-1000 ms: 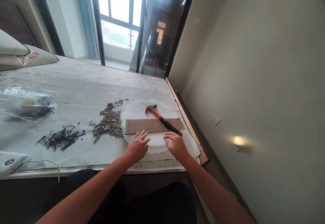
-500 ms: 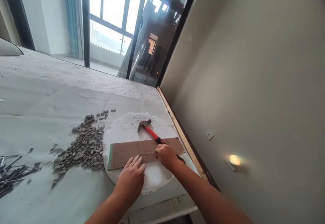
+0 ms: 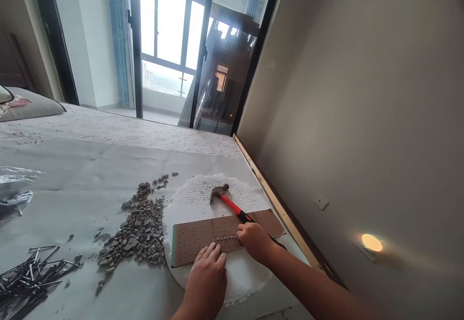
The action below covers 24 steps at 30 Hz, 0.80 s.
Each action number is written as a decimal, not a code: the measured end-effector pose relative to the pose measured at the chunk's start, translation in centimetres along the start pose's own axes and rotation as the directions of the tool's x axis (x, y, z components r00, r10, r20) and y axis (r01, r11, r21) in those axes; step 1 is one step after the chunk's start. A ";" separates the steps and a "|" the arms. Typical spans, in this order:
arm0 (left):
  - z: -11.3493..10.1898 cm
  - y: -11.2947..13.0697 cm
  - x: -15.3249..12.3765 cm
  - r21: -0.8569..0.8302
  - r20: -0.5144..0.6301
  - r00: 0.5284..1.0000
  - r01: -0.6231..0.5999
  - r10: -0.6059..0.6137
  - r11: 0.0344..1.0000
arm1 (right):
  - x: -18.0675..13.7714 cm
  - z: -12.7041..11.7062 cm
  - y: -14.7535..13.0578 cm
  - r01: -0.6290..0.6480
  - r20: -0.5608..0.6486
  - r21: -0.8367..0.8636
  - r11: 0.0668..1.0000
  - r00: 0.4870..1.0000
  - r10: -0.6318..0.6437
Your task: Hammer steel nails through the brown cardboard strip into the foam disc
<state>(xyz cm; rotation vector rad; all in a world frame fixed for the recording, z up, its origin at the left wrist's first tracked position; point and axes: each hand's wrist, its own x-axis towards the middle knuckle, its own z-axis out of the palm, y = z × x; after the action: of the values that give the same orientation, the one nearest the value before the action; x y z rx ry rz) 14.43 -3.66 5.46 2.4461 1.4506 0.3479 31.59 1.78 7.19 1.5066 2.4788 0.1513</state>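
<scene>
Far left of perforated board [image 3: 217, 235]: loose nails [image 3: 29, 279] heaped on paper sheet [image 3: 90, 165]. Nearer, just left of board: grey rubble pile [image 3: 137, 233]. Board flat on white foam disc [image 3: 246, 274], a row of small studs along its near half. Left hand [image 3: 208, 276] at board's near edge, fingers spread flat, holding nothing. Right hand [image 3: 255, 240] on board's right part, fingers curled over red-handled hammer [image 3: 232, 204] (grip itself hidden; cannot tell). Hammer head beyond board, on disc.

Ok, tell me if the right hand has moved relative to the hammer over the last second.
Yes. The right hand went from the board's near edge up onto the hammer handle.
</scene>
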 end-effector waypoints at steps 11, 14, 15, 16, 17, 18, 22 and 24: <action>0.9 -0.3 0.2 -0.042 -0.031 0.999 0.033 -0.035 0.999 | 0.3 0.9 -0.9 -0.057 0.002 0.036 0.998 0.998 0.057; 1.0 -0.6 0.2 -0.063 -0.061 0.998 0.022 -0.026 0.998 | 0.5 0.9 -1.1 -0.077 0.014 0.046 0.996 0.997 0.077; 1.0 -0.7 0.2 -0.066 -0.068 0.997 0.020 -0.024 0.998 | 0.5 0.8 -1.1 -0.081 0.014 0.045 0.996 0.997 0.080; 1.0 -0.7 0.2 -0.068 -0.071 0.997 0.021 -0.026 0.997 | 0.6 0.7 -1.1 -0.083 0.013 0.044 0.996 0.997 0.082; 1.0 -0.7 0.2 -0.067 -0.074 0.997 0.027 -0.032 0.997 | 0.6 0.6 -1.2 -0.085 0.014 0.044 0.995 0.996 0.084; 1.0 -0.7 0.3 -0.065 -0.074 0.997 0.033 -0.038 0.997 | 0.7 0.5 -1.2 -0.085 0.016 0.044 0.995 0.996 0.085; 0.8 -0.8 0.2 -0.066 -0.044 0.998 0.040 -0.042 0.997 | 0.8 0.2 -1.4 -0.087 0.026 0.042 0.995 0.996 0.086; 0.8 -0.9 0.2 -0.070 -0.034 0.999 0.034 -0.036 0.997 | 0.8 0.3 -1.4 -0.097 0.021 0.042 0.994 0.995 0.096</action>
<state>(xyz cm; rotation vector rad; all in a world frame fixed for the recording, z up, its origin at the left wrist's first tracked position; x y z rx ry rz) 14.07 -3.12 4.44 2.3684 1.4684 0.4285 30.10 1.89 6.53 1.6381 2.4102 0.1004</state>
